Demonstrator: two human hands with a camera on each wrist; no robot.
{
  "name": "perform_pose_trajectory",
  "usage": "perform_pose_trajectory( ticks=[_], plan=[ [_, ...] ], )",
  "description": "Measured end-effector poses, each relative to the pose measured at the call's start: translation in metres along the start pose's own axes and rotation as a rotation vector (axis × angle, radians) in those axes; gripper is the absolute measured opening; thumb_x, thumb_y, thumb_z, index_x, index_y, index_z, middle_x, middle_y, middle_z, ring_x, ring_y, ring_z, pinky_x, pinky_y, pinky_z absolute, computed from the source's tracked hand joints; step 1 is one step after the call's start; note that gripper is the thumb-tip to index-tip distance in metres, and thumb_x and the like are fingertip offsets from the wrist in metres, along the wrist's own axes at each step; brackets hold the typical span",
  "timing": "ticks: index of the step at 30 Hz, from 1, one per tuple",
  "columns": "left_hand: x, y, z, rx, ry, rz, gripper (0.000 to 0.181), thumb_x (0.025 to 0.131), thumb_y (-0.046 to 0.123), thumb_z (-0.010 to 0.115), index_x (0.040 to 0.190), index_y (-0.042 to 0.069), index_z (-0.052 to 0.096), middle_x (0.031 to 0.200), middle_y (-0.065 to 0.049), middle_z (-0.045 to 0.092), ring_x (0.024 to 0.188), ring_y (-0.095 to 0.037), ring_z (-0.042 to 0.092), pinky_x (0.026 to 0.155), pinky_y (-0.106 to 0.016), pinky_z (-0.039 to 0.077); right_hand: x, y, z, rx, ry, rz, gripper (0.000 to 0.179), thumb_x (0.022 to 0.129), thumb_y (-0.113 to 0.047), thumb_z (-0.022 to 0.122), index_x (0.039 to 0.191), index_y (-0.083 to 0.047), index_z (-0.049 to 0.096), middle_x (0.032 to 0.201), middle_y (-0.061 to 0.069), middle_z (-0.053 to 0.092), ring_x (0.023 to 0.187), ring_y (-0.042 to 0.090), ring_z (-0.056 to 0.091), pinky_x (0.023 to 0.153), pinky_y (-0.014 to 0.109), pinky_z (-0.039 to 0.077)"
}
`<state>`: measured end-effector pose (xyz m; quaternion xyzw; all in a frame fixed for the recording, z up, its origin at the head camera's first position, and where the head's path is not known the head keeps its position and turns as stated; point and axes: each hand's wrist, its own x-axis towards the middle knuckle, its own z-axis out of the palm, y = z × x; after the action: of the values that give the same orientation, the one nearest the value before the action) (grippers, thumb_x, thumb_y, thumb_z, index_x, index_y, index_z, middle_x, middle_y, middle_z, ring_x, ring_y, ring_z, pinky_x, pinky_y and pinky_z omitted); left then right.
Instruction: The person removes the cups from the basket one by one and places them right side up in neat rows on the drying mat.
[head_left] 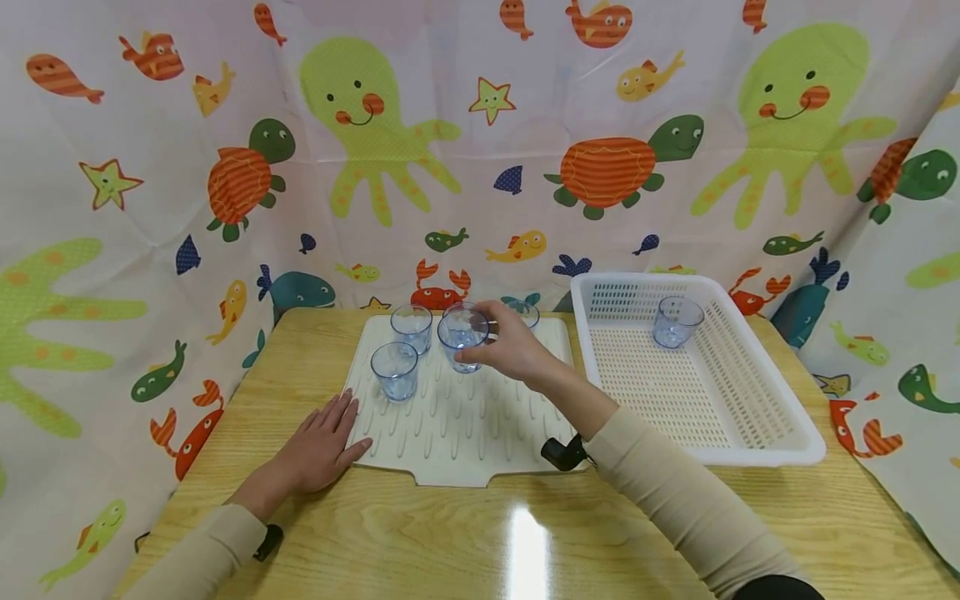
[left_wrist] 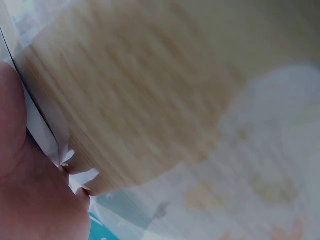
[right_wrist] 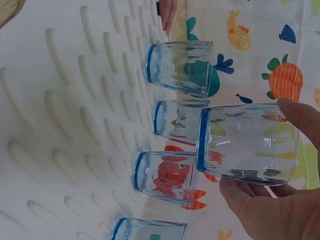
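Note:
My right hand (head_left: 517, 343) grips a clear bluish drinking glass (head_left: 462, 335) by its side, thumb and fingers on opposite sides. This glass (right_wrist: 247, 145) is upright, its blue base towards the cream ridged draining mat (head_left: 465, 425) and apart from it. Several similar glasses stand on the mat: a front-left glass (head_left: 394, 372), one behind it (head_left: 412, 327), and another (head_left: 523, 313) partly hidden by my right hand. My left hand (head_left: 318, 443) lies flat, fingers straight, at the mat's left edge. In the left wrist view only part of that hand (left_wrist: 40, 195) shows.
To the right of the mat stands a white plastic basket (head_left: 757, 371) with one glass (head_left: 677, 322) in its far part. Both mat and basket rest on a wooden table (head_left: 360, 533). A sea-animal patterned curtain (head_left: 465, 108) hangs behind and at the sides.

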<state>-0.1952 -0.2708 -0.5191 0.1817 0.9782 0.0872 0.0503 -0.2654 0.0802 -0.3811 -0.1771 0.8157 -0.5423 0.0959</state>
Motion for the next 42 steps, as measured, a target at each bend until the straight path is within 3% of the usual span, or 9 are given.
perform_pose_trajectory(
  ticks=[12, 21, 33, 42],
  plan=[
    [0.002, -0.004, 0.004, 0.000, -0.005, 0.003, 0.085, 0.106, 0.058, 0.040, 0.160, -0.005, 0.024, 0.169, -0.024, 0.014, 0.154, -0.045, 0.015, 0.119, -0.067, 0.018, 0.002, 0.010, 0.012, 0.023, 0.006, 0.032, 0.078, 0.084, -0.015, 0.085, 0.148, -0.004, 0.042, 0.147, 0.018, 0.049, 0.135, 0.039, 0.049, 0.101, 0.045, 0.053],
    [0.003, -0.005, 0.005, 0.005, -0.006, 0.007, 0.086, 0.106, 0.060, 0.040, 0.160, -0.004, 0.024, 0.169, -0.024, 0.014, 0.154, -0.044, 0.015, 0.119, -0.067, 0.018, 0.003, 0.018, 0.019, 0.012, 0.010, 0.054, 0.080, 0.082, -0.017, 0.087, 0.148, -0.003, 0.044, 0.145, 0.016, 0.052, 0.132, 0.035, 0.053, 0.100, 0.044, 0.054],
    [0.002, -0.001, -0.001, 0.001, -0.002, 0.003, 0.084, 0.106, 0.058, 0.041, 0.160, -0.005, 0.024, 0.168, -0.025, 0.014, 0.154, -0.044, 0.015, 0.120, -0.066, 0.018, 0.003, 0.024, 0.022, 0.020, 0.009, 0.063, 0.078, 0.083, -0.016, 0.086, 0.148, -0.002, 0.045, 0.144, 0.017, 0.051, 0.134, 0.039, 0.052, 0.101, 0.045, 0.053],
    [-0.001, 0.003, -0.006, -0.003, -0.019, -0.001, 0.083, 0.107, 0.055, 0.041, 0.159, -0.006, 0.023, 0.168, -0.026, 0.014, 0.154, -0.046, 0.015, 0.119, -0.067, 0.018, 0.007, 0.032, 0.028, -0.001, 0.022, 0.102, 0.076, 0.082, -0.019, 0.088, 0.146, -0.010, 0.048, 0.145, 0.013, 0.052, 0.134, 0.035, 0.052, 0.102, 0.045, 0.052]
  ],
)
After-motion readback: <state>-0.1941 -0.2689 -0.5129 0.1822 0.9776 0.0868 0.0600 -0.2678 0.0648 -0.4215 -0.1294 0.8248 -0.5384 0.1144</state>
